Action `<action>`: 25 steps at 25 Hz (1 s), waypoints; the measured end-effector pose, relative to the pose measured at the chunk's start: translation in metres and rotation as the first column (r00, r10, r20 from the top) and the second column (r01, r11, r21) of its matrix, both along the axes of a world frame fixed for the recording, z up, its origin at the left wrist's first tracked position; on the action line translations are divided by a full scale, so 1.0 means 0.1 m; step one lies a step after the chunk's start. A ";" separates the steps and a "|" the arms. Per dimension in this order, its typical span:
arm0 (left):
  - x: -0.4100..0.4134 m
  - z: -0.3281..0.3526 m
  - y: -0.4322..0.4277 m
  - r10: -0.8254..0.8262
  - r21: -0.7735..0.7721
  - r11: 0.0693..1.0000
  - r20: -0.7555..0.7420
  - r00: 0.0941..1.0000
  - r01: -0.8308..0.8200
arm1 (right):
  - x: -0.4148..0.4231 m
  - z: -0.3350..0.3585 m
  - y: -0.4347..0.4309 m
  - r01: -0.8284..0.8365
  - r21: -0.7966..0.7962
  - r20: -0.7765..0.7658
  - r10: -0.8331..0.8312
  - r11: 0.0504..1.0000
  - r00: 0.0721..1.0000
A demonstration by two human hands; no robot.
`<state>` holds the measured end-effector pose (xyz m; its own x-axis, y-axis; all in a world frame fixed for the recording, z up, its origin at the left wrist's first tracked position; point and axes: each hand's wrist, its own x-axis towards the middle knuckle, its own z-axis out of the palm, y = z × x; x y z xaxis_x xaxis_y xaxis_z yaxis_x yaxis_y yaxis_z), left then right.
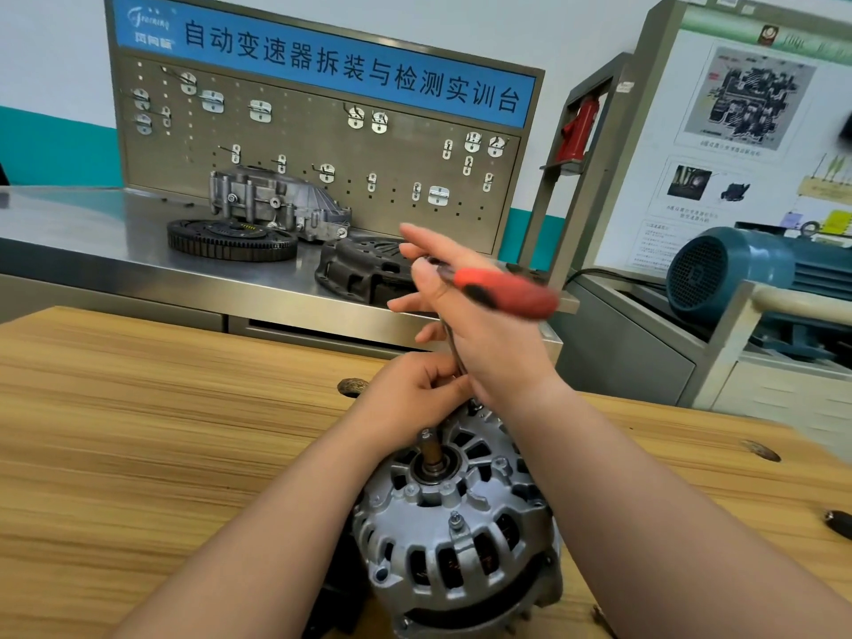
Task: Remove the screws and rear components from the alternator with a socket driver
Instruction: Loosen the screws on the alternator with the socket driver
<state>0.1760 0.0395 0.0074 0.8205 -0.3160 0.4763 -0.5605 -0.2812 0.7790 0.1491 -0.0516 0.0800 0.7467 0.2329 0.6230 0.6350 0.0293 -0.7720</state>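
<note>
Left hand (410, 389) pinches the shaft of the socket driver (502, 292) at the 12 o'clock edge of the alternator (456, 537). Right hand (488, 343) holds the driver's red handle between thumb and splayed fingers. Alternator sits shaft-up on the wooden table (138, 408) at 6 o'clock, and a flywheel (230, 239) lies at 10 o'clock.

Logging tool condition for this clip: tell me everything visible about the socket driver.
The socket driver has a red and black handle, motion-blurred, lying across the right hand, which holds it. A thin metal shaft shows between the hands, heading down toward the far rim of the alternator. The left hand pinches the lower shaft. The tip is hidden.
</note>
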 end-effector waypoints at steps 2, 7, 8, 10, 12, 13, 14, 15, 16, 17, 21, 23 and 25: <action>0.00 0.00 0.00 -0.016 -0.004 1.000 -0.016 1.000 0.015 | 0.00 0.04 -0.01 -0.044 0.113 -0.130 0.059 0.993 0.990; -0.02 0.00 0.02 -0.047 -0.023 0.999 0.002 0.999 0.047 | 0.00 0.01 0.01 -0.017 0.073 -0.062 0.022 0.997 0.998; -0.02 0.01 0.01 -0.032 -0.020 0.999 0.011 0.999 0.033 | 0.00 0.00 0.02 0.005 0.041 -0.025 -0.004 0.999 1.000; -0.01 0.01 0.01 -0.009 -0.002 1.000 0.008 1.000 0.009 | 0.00 0.01 0.02 -0.001 0.065 -0.067 0.005 0.998 0.998; -0.02 0.01 0.00 -0.025 -0.003 1.000 -0.020 1.000 0.025 | 0.00 0.05 0.00 -0.030 0.165 -0.200 0.063 0.986 0.978; -0.03 0.01 0.00 -0.045 -0.014 0.999 -0.031 0.999 0.045 | 0.00 0.06 0.00 -0.036 0.192 -0.241 0.083 0.981 0.967; -0.04 0.01 0.01 -0.060 -0.022 0.998 -0.033 0.998 0.059 | 0.00 0.06 0.00 -0.036 0.185 -0.240 0.081 0.982 0.967; -0.04 0.01 0.01 -0.062 -0.026 0.998 -0.023 0.998 0.061 | -0.01 0.04 0.00 -0.027 0.145 -0.197 0.056 0.989 0.979; -0.04 0.01 0.02 -0.051 -0.024 0.998 -0.009 0.999 0.051 | -0.02 0.02 0.01 -0.006 0.090 -0.122 0.017 0.996 0.992; -0.03 0.01 0.02 -0.036 -0.022 0.999 0.004 0.999 0.036 | -0.03 0.01 0.02 0.023 0.040 -0.049 -0.021 0.999 0.999; -0.03 0.01 0.01 -0.025 -0.015 1.000 0.001 1.000 0.025 | -0.03 0.02 0.01 -0.002 0.065 -0.081 0.007 0.998 0.997; -0.04 0.01 0.01 -0.044 -0.018 0.999 -0.017 0.999 0.044 | -0.01 0.06 -0.01 -0.061 0.168 -0.225 0.098 0.984 0.969; -0.05 0.01 0.01 -0.046 -0.020 0.999 -0.020 0.999 0.046 | -0.01 0.05 -0.01 -0.076 0.163 -0.226 0.113 0.984 0.967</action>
<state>0.1709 0.0405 0.0088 0.8149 -0.3448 0.4659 -0.5564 -0.2403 0.7954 0.1486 -0.0521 0.0852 0.8548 0.2259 0.4671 0.4260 0.2085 -0.8804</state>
